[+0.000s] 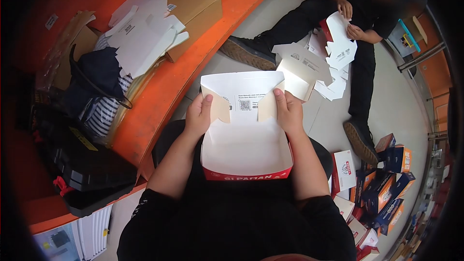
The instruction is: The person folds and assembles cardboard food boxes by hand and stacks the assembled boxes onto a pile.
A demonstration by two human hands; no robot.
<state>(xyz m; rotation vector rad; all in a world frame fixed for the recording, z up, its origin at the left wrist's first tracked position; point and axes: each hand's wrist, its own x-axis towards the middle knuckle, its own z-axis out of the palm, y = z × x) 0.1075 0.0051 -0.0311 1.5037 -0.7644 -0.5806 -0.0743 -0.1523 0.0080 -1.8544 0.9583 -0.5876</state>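
Open white cardboard box with red outer walls [246, 147] above the lap, left hand [197, 113] pinching its left edge — thumb on a cream flap [217, 105] — right hand [290, 112] pinching the opposite edge, seated co-worker [360, 5] beyond at right.

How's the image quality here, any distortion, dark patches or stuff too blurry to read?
Head view: strong wide-angle distortion, edges bowing at the right, corners falling to black; the black case sinks into shadow; the open box is brightly lit, but its finest print is too small to read.
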